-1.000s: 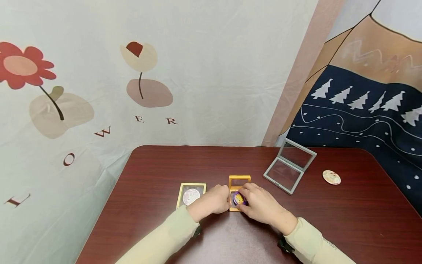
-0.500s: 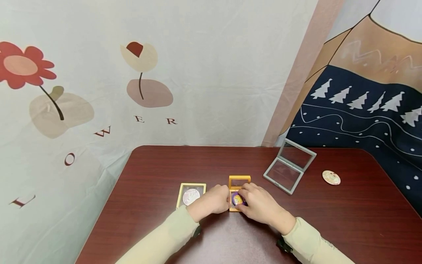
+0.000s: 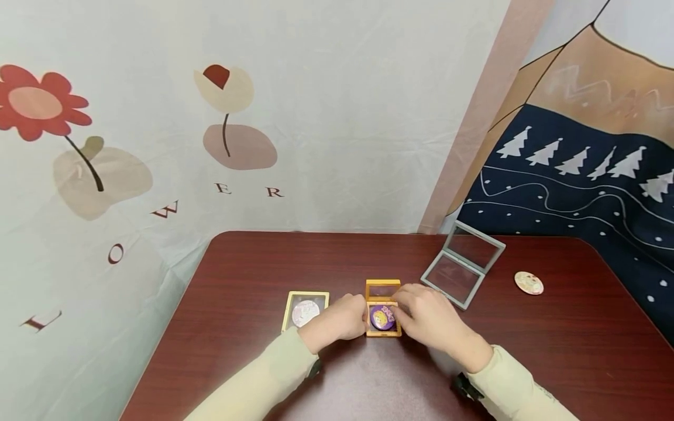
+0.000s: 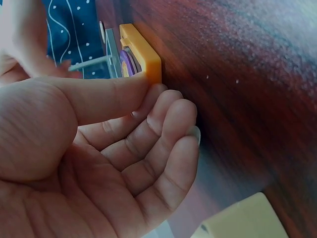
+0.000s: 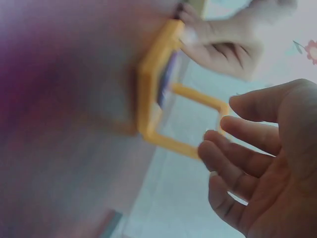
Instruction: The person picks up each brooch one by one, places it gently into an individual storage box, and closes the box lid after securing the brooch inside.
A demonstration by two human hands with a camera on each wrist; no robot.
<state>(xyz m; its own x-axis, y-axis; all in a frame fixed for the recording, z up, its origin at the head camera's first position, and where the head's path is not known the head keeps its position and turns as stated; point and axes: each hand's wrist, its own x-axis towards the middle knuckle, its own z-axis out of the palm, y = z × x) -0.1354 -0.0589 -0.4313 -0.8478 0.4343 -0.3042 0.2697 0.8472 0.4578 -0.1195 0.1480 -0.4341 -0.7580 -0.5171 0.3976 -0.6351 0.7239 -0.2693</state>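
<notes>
A small orange hinged display case lies on the table with its lid raised. Inside its base sits a round purple badge with a yellow cartoon figure. At the case's left side, my left hand pinches the edge between thumb and curled fingers; the left wrist view shows the thumb on the orange rim. My right hand is just right of the case, its fingers loosely bent by the lid. In the right wrist view these fingertips overlap the lid's outline; contact is unclear.
Left of the case lies a cream-yellow frame with a pale round badge, partly behind the left forearm. A larger grey hinged frame stands unfolded at back right. Another pale round badge lies on the red-brown table farther right.
My right hand has come off the purple badge and moved slightly right and back, towards the lid. The badge now lies uncovered in the base. My left hand stays in place.
</notes>
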